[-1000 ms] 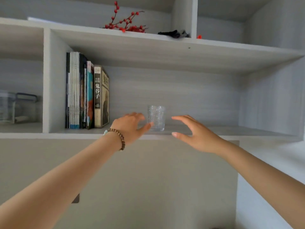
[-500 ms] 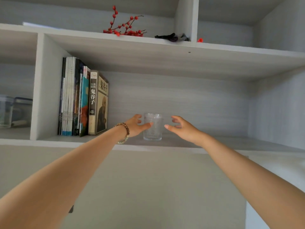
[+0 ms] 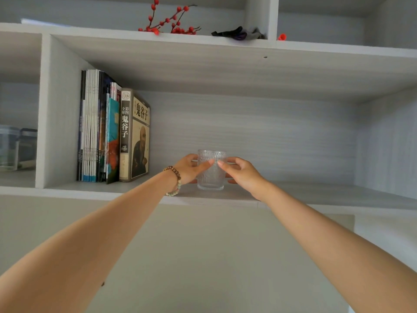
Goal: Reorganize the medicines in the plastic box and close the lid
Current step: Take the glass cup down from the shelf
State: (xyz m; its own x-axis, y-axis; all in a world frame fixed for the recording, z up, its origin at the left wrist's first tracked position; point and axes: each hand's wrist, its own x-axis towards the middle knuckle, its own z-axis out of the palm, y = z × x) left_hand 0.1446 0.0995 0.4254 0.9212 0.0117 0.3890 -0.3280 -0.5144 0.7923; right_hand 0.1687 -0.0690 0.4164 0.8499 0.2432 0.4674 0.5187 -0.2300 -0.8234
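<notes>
A clear ribbed glass (image 3: 211, 170) stands upright on the middle shelf (image 3: 316, 194) and is clasped from both sides. The left hand (image 3: 190, 169) is closed round its left side, with the thumb laid across the near face, and the right hand (image 3: 242, 171) is closed round its right side, the two thumb tips almost meeting on the glass. A beaded bracelet (image 3: 174, 180) is worn on the left wrist. To the left of the glass, well apart from it, a row of books (image 3: 112, 134) is stood upright against the compartment's left wall. In the next compartment to the far left, a clear plastic box (image 3: 15, 147) is seen at the picture's edge, only partly in view; whether its lid is on cannot be told. On the shelf above, a twig of red berries (image 3: 169, 21) and a dark bundle (image 3: 237, 33) are laid.
</notes>
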